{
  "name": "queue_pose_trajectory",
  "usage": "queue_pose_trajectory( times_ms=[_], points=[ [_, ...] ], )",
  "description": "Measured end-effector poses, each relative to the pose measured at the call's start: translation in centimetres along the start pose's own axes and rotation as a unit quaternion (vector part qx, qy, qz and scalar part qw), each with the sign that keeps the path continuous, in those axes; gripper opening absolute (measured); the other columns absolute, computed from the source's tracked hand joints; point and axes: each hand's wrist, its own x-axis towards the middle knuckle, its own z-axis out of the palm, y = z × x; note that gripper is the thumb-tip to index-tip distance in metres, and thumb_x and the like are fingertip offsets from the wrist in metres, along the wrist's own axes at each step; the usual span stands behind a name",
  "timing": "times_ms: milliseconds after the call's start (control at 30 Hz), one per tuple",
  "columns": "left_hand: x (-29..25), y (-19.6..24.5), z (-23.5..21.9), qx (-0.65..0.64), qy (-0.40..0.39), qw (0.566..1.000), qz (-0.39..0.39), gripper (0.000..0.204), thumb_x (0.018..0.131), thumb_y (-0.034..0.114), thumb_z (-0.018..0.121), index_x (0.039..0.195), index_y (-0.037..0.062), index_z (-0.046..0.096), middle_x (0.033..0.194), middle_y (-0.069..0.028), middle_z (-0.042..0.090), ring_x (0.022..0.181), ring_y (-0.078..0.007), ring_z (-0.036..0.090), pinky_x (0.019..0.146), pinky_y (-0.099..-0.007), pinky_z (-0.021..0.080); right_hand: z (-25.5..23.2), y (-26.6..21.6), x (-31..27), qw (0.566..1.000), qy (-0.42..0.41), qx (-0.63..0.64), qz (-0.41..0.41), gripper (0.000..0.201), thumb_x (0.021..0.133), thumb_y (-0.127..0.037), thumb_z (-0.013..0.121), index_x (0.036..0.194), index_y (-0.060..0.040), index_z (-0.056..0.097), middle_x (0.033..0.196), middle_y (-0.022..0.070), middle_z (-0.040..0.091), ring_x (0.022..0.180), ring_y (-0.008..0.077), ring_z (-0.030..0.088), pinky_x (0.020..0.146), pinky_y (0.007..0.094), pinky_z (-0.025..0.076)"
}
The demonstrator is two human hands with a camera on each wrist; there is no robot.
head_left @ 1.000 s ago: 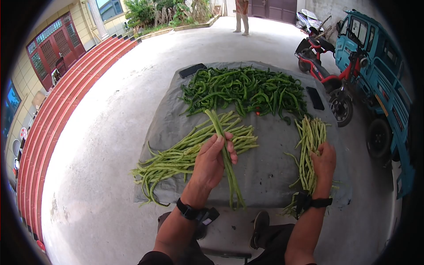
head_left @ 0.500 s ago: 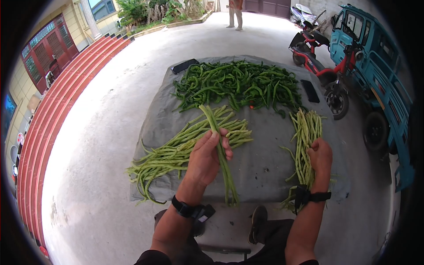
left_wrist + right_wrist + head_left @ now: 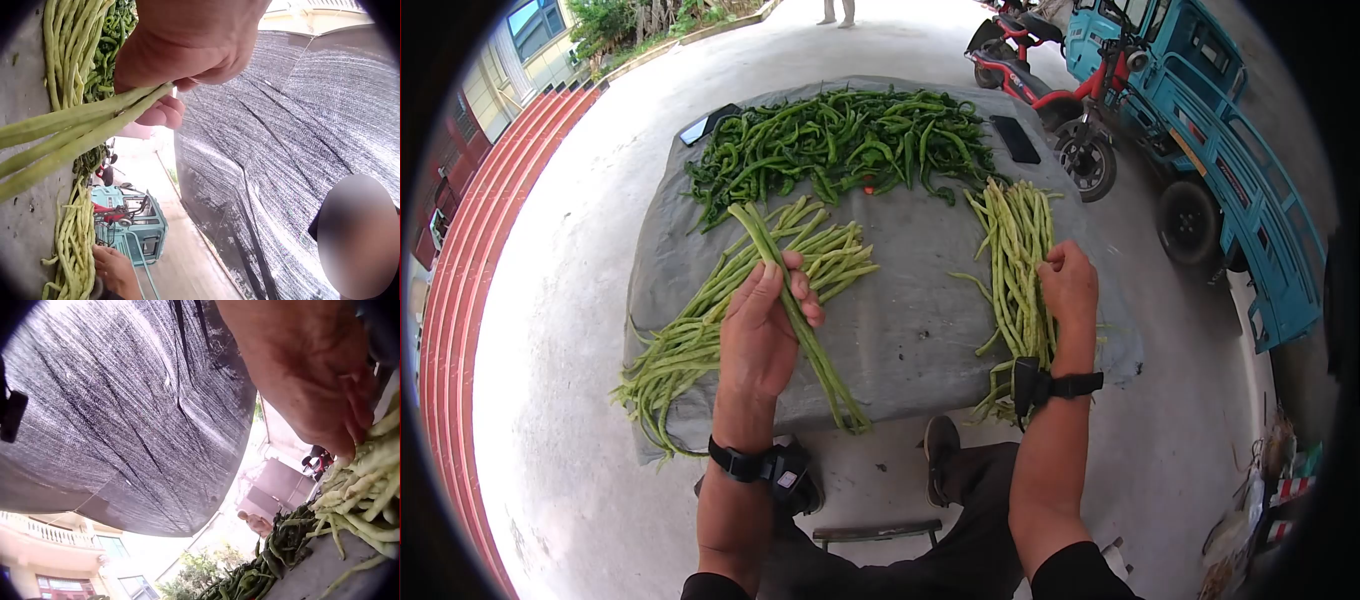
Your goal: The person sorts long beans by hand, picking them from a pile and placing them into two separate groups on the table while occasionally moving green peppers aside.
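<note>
My left hand [image 3: 762,325] grips a small bunch of long beans [image 3: 825,370] between thumb and fingers, over the middle left of the grey cloth. In the left wrist view the beans [image 3: 75,128] stick out below the fingers. Under and behind that hand lies a loose pile of long beans [image 3: 685,345]. At the right, my right hand [image 3: 1072,290] pinches at the edge of a second long bean pile [image 3: 1012,250]. The right wrist view shows its curled fingertips down among the pale beans [image 3: 369,487]; part of the grip is hidden.
Green chili peppers [image 3: 840,145] are heaped along the cloth's [image 3: 900,350] far side, with a phone [image 3: 1014,139] at their right and another phone [image 3: 708,124] at their left. A red scooter [image 3: 1050,95] and blue three-wheeler [image 3: 1200,130] stand right. Someone's legs [image 3: 838,12] show far back.
The head view has shifted, so the cloth and piles sit further left and higher. My left hand keeps its hold on the beans; my right hand stays at the right pile, fingers slightly raised.
</note>
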Motion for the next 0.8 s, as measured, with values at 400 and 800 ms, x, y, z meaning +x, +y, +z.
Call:
queue_pose_trajectory(
  times_ms=[400,800],
  points=[
    [0.0,-0.2,0.3,0.007,0.007,1.0,-0.007,0.031,0.116,0.026,0.049,0.129,0.0004,0.058,0.093,-0.0039,0.057,0.08,-0.0165,0.057,0.074,-0.0329,0.049,0.6,0.3,0.4,0.999,-0.021,-0.018,0.025,0.016,0.084,-0.019,0.077,0.091,-0.0061,0.072,0.09,0.0154,0.075,0.091,0.0395,0.071,0.081,0.0488,0.056],
    [0.1,-0.2,-0.3,-0.01,-0.008,1.0,-0.016,0.03,0.115,0.024,0.05,0.126,-0.0013,0.06,0.094,-0.0064,0.061,0.079,-0.0184,0.063,0.073,-0.0333,0.053,-2.3,-0.7,1.1,0.971,-0.019,0.235,0.041,0.015,0.085,-0.014,0.071,0.088,0.0002,0.068,0.078,0.0058,0.068,0.072,0.0165,0.063,0.07,0.034,0.051]
  ],
)
